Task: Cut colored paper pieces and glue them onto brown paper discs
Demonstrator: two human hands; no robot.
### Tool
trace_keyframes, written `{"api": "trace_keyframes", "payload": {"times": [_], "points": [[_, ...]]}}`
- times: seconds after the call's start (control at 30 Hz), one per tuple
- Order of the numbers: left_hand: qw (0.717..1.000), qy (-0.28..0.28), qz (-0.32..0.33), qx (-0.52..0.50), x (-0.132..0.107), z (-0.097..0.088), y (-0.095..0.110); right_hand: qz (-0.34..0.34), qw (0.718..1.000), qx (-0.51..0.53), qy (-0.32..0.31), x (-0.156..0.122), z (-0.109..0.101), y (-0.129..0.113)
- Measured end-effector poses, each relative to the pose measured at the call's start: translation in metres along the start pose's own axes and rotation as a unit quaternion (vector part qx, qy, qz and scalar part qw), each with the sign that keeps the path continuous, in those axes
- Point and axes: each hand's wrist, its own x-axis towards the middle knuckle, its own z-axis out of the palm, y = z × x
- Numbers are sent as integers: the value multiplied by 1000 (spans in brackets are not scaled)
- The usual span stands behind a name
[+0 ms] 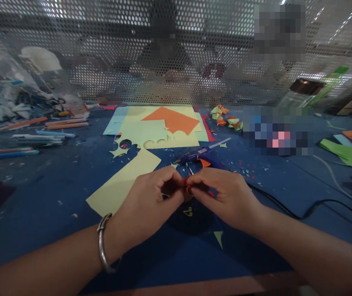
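Observation:
My left hand [154,197] and my right hand [222,195] meet over the blue table, fingertips nearly touching. Both pinch a small red-orange piece [188,189], which looks like curled paper; the fingers hide most of it. Just beyond them lies a blue glue gun [196,154] with a glue stick showing at its back. Below the fingertips is a small curled yellow paper strip [188,211]. Beside my left hand rests a pale yellow paper strip [117,189]. An orange paper scrap [205,163] lies beside the glue gun.
Stacked coloured sheets [179,142] and cut-out paper [145,131] lie ahead, before a perforated metal screen [117,78]. Pens [55,133] are at left, crumpled paper flowers [221,115] behind right. A black cable [287,211] crosses the right side. A lidded jar [299,96] stands far right.

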Motion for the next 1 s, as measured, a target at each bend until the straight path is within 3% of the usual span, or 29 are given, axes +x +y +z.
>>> {"api": "trace_keyframes", "payload": {"times": [0.23, 1.0], "points": [[999, -7, -4, -37, -2, 0, -2, -8, 1000, 19, 3, -2, 0, 1], [995, -23, 47, 87, -6, -4, -5, -28, 998, -14, -51, -1, -2, -1]]}}
